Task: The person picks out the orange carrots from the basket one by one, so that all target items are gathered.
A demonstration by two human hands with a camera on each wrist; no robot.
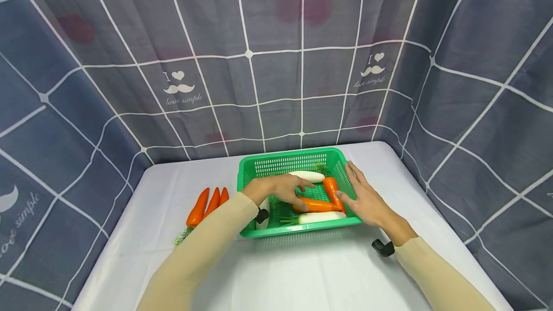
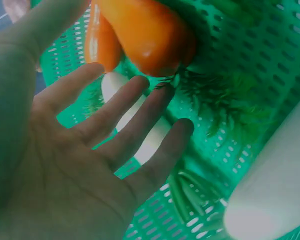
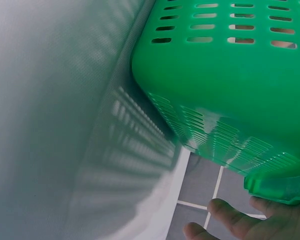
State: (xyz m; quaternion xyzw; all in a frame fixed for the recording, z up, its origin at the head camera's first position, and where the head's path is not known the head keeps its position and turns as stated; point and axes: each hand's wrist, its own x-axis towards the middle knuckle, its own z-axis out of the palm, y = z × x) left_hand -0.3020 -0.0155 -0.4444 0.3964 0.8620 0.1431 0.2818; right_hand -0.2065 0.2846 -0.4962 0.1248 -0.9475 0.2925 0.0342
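Observation:
My left hand is above the inside of a green plastic basket, palm down with its fingers spread. In the left wrist view its fingertips are near a carrot with leafy green tops; whether they touch it I cannot tell. In the basket a second carrot lies by the right wall. White radishes lie at the back, the front and the left, the left one partly behind my wrist. My right hand is at the basket's right rim, fingers extended, gripping nothing.
Left of the basket, several carrots with green tops lie on the white tablecloth, partly behind my left sleeve. Grey-blue curtains with white grid lines stand at the back and both sides of the table.

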